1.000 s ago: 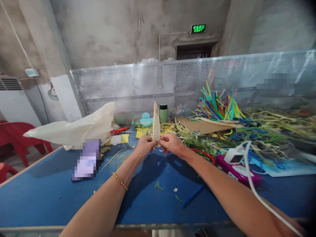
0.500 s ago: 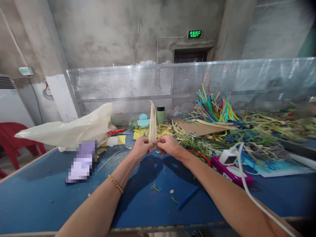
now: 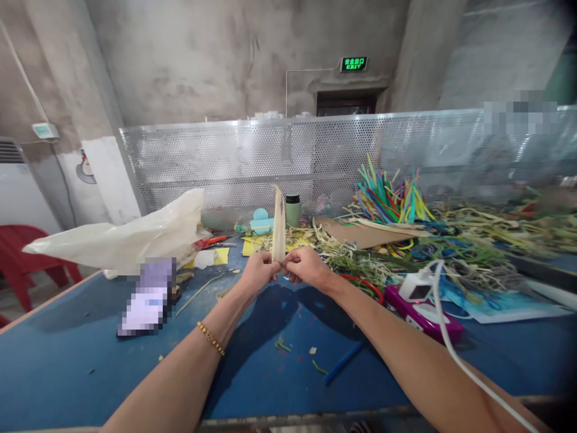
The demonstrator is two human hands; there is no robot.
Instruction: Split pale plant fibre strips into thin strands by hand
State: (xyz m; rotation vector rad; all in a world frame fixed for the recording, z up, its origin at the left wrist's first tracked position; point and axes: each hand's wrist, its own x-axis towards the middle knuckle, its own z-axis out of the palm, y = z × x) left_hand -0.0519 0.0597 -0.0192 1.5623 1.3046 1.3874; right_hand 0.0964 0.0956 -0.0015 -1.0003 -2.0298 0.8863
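Upright between my hands stands a pale dried husk strip point(image 3: 279, 231), tall and narrow, tapering to a thin curled tip. My left hand point(image 3: 258, 270) pinches its lower end from the left. On the other side, my right hand point(image 3: 309, 266) has its thumb and fingers closed at the same base, nearly touching the left fingertips. The gripped end is mostly hidden by the fingers. Behind the strip is a green bottle point(image 3: 293, 211) with a dark neck. Both hands hover above the blue tabletop point(image 3: 265, 355).
A phone point(image 3: 146, 297) and a white plastic bag point(image 3: 130, 237) are at left. Colourful pipe cleaners point(image 3: 392, 198), cardboard point(image 3: 365, 233) and heaped dry fibres point(image 3: 482, 240) fill the back right. A purple box point(image 3: 424, 316) with a white cable point(image 3: 444, 319) sits by my right forearm. A perforated metal screen point(image 3: 225, 156) stands behind.
Both hands keep their grip on the husk strip, which stays upright in about the same place. The view has shifted very slightly.
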